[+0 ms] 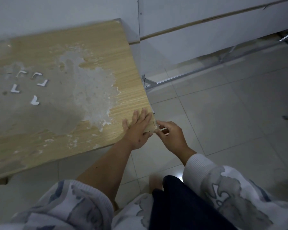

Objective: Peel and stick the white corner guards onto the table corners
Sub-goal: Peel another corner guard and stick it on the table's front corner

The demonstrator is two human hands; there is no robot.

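Note:
A wooden table (pixel 93 52) with a worn, peeled top fills the left half of the view. My left hand (pixel 137 128) lies flat on its near right corner, fingers straight and spread. My right hand (pixel 169 135) is just off that corner and pinches a white corner guard (pixel 162 129) against the table's edge. Most of that guard is hidden by the fingers. Several more white corner guards (pixel 43 83) lie scattered on the grey patch at the table's left, with one (pixel 35 101) nearest me.
Pale floor tiles (pixel 223 113) spread to the right of the table. A metal frame (pixel 181 75) runs along the floor under a white panel (pixel 206 30) at the back right. A white wall stands behind the table. My dark trouser leg (pixel 181 205) is below.

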